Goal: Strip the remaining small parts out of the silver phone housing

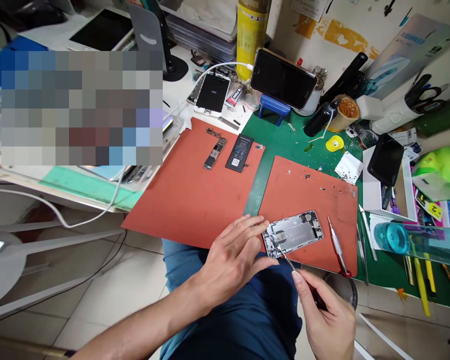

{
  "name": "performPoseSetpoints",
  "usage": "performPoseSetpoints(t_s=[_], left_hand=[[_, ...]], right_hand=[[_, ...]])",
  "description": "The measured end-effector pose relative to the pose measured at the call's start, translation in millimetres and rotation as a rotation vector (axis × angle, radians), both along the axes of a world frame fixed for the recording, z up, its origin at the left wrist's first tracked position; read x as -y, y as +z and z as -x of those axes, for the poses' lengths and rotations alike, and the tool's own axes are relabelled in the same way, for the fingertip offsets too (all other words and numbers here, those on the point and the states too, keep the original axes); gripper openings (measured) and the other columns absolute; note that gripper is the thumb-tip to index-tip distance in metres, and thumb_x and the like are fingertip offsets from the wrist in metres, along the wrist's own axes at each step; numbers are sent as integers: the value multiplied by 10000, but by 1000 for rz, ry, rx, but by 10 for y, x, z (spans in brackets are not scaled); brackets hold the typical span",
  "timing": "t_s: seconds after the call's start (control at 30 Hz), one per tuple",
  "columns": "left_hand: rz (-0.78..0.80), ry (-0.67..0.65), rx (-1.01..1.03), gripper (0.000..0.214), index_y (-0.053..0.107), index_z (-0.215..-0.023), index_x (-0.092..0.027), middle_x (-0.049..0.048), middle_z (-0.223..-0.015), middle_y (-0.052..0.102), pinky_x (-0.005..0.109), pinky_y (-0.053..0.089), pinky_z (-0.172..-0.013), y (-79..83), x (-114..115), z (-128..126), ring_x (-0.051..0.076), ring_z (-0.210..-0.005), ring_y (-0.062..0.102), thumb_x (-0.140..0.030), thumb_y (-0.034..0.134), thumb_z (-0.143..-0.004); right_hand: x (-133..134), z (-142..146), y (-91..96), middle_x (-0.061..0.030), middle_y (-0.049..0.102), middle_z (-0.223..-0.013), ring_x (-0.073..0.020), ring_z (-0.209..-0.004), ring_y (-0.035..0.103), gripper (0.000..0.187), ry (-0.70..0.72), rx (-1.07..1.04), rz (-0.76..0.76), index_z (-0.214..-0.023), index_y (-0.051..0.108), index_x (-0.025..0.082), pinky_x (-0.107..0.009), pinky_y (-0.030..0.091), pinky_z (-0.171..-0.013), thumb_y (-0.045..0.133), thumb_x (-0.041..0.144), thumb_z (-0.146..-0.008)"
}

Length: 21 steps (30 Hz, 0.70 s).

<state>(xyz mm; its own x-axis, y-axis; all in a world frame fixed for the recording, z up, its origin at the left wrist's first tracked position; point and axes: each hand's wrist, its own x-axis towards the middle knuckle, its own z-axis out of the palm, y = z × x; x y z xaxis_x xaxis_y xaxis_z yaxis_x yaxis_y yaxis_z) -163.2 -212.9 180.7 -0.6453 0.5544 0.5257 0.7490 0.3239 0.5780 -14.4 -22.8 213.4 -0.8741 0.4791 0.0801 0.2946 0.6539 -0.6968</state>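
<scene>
An opened phone housing [294, 232] lies on the right red mat [307, 195] near the table's front edge. My left hand [234, 260] rests at the housing's left end, fingers stretched out and touching its edge. My right hand [328, 315] pinches thin tweezers [285, 255], whose tips reach into the housing's lower left corner. A logic board [214, 152] and a black battery [240, 152] lie on the left red mat [191, 195].
A screwdriver [336, 245] lies on the mat right of the housing, more tweezers [367, 232] beside it. A phone on a blue stand [283, 77], a detached screen [212, 93], bottles, a yellow canister [251, 30] and a white box [388, 190] crowd the back and right.
</scene>
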Motion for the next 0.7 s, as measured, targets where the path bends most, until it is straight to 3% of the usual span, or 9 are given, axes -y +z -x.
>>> performPoseSetpoints(t_s=[0.33,0.7], left_hand=[[9,4,-17,356,573,-897,-202,167,-1302,809,552,621,-1153,21,1,11,343,-1341,731,-392,872,-932],[12,3,-16,359,563,-892,-204,167,-1313,804,542,613,-1163,11,3,10,335,-1355,722,-396,862,-941]], right_hand=[[-141,97,70,-18,850,-839,-171,-601,780,187,100,17,38,-974,889,244,-171,637,-602,792,403,-987],[-194,98,67,8,853,-870,-152,-638,787,128,132,16,44,-1002,884,270,-150,633,-641,803,367,-984]])
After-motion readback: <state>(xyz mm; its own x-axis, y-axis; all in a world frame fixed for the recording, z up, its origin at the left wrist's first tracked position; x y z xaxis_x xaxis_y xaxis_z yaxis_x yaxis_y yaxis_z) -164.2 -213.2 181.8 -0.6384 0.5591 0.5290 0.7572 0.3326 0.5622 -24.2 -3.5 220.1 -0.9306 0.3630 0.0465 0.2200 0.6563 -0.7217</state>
